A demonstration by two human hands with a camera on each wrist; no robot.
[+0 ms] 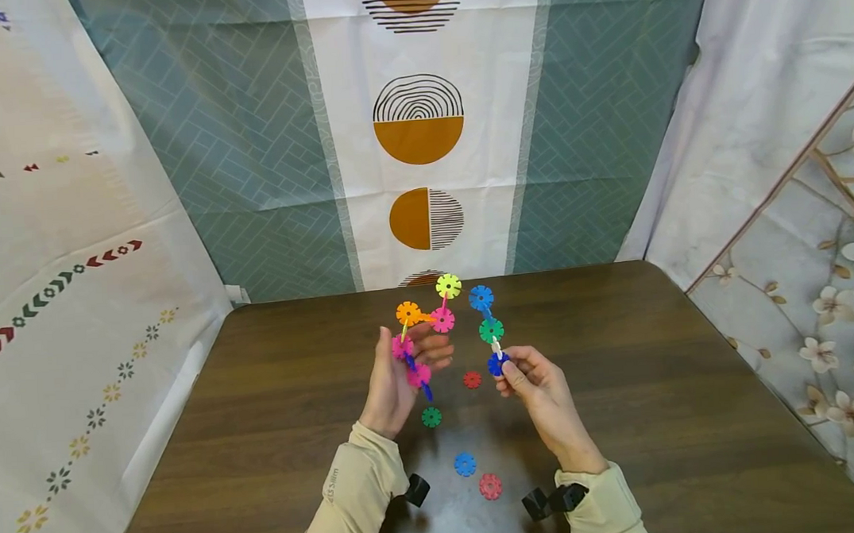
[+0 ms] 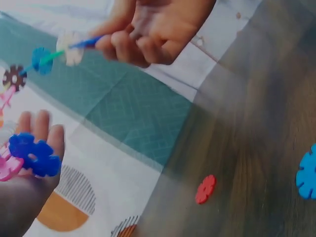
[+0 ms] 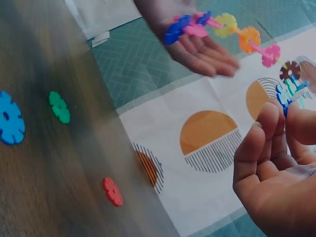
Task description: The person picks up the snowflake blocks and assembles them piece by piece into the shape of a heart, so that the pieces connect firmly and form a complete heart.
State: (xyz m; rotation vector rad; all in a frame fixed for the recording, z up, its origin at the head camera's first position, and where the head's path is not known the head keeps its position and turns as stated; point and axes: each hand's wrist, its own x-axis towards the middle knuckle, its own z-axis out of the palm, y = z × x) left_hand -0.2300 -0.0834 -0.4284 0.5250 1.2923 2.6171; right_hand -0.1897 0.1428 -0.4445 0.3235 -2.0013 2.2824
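A chain of slotted snowflake discs, several colours slotted together, hangs between the two hands. My left hand is spread with fairly straight fingers, and the chain's pink discs and a blue disc lie against its palm. From there the chain goes up through an orange disc and a yellow-green disc. My right hand pinches the dark blue disc at the other end between thumb and fingers. Above that sit a white disc, a green disc and a blue disc. A brown disc shows mid-chain.
Loose discs lie on the dark wooden table: a red disc, a green disc, a blue disc and a pinkish-red disc. A patterned cloth hangs behind the table's far edge.
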